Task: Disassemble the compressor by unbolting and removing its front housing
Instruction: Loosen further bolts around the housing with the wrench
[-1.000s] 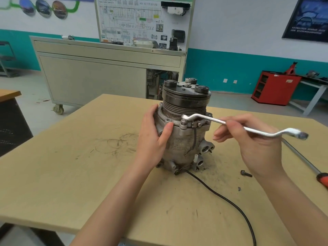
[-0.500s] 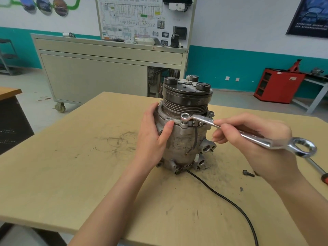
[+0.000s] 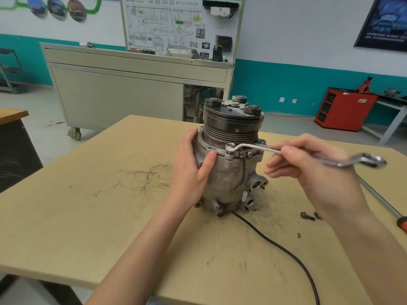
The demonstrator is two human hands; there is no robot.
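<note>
A grey metal compressor (image 3: pixel 229 172) stands upright on the wooden table (image 3: pixel 88 216), its dark pulley (image 3: pixel 232 119) on top. My left hand (image 3: pixel 191 170) grips the compressor's left side, thumb on the housing flange. My right hand (image 3: pixel 317 172) pinches the shaft of a silver ring wrench (image 3: pixel 255 147). The wrench's near ring sits on a bolt (image 3: pixel 230 149) at the front of the flange. Its free ring end (image 3: pixel 370 160) sticks out to the right past my hand.
Two loose bolts (image 3: pixel 308 215) lie on the table right of the compressor. A black cable (image 3: pixel 286 252) runs from its base toward the table's front edge. A long screwdriver (image 3: pixel 383 201) with a red handle lies at the far right. A grey cabinet (image 3: pixel 132 91) stands behind the table.
My right hand has worked the wrench on the bolt, its free end rolling and shifting slightly while the near ring stays on the bolt. My left hand has kept its hold on the compressor.
</note>
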